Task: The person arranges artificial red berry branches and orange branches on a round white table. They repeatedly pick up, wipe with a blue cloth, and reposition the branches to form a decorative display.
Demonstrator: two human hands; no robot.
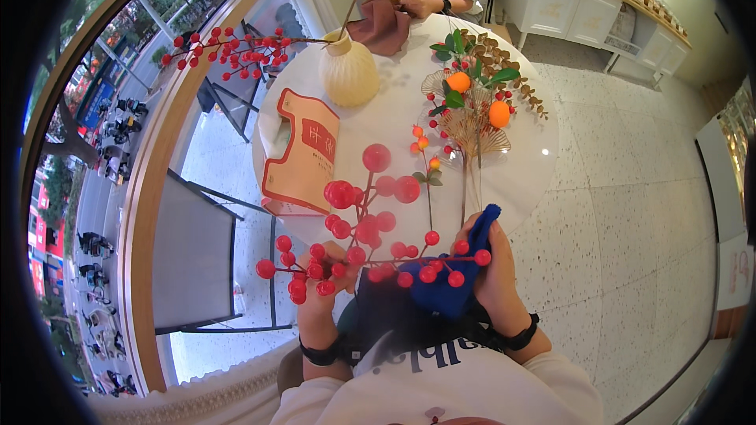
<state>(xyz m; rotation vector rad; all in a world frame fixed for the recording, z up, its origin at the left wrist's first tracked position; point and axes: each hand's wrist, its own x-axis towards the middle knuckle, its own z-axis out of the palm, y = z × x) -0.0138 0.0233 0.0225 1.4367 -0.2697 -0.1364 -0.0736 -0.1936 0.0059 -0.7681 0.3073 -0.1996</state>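
Note:
My left hand (332, 274) is closed around part of a branch of artificial red berries (366, 227), held up close before me. A blue cloth (449, 289) is gripped in my right hand (493, 265), behind some of the berries. Beyond my right hand, artificial stems lie on the round white table (384, 124): a gold fan-shaped leaf (475, 130), brown leaves (490, 53), orange fruits (499, 114) and a small orange-berry sprig (422, 144). Further off stands a cream ribbed vase (348, 74) with a red-berry branch (236, 53) in it.
A pink tissue box (307, 156) bearing writing stands at the table's left. Across the table a person (434, 3) holds a brown cloth (381, 23). A window frame (159, 189) runs along the left; white cabinets (567, 6) stand at the back right.

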